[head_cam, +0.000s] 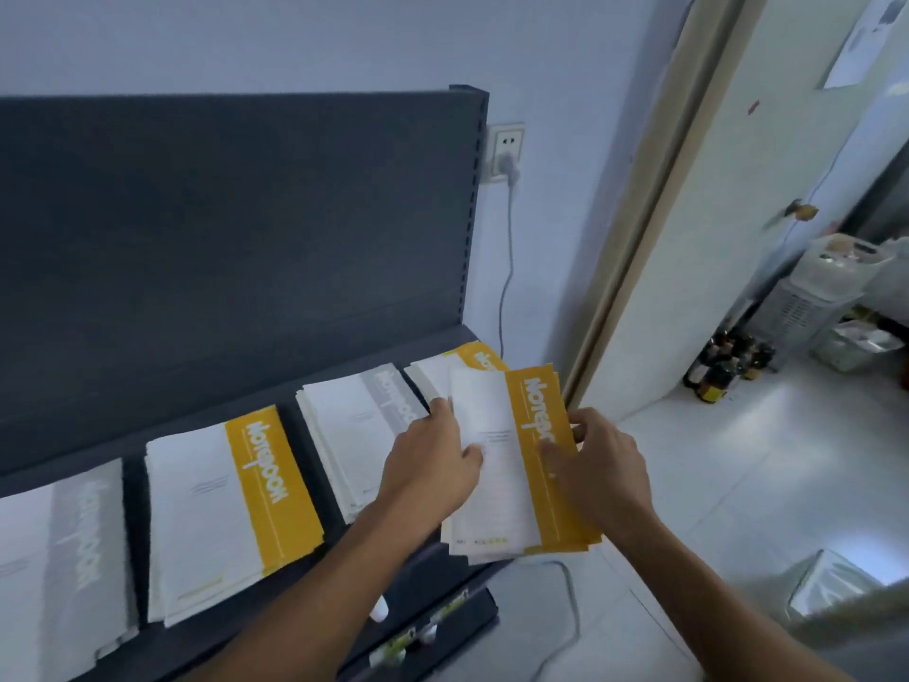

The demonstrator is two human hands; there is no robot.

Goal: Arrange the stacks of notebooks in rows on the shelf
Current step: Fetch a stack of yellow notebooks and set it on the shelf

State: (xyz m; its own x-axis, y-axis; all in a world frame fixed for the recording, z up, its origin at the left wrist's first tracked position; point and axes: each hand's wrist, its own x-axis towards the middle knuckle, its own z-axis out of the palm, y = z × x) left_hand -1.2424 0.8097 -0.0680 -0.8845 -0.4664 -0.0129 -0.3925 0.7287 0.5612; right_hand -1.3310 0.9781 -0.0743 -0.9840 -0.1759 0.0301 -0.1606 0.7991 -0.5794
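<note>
Head view: your left hand (433, 460) and right hand (597, 460) both grip a yellow notebook stack (521, 465), centre-right of frame, over the shelf (236, 386) end. Three stacks (231, 509) already lined up left; this one still unplaced, looks last.

Notebook stacks (231, 514) side by side on shelf (305, 386)

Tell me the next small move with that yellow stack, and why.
Probably slide the yellow stack back onto the shelf: both hands, left hand and right hand, grip it, and its near end overhangs the front edge, out of line with the neighbouring stacks.
</note>
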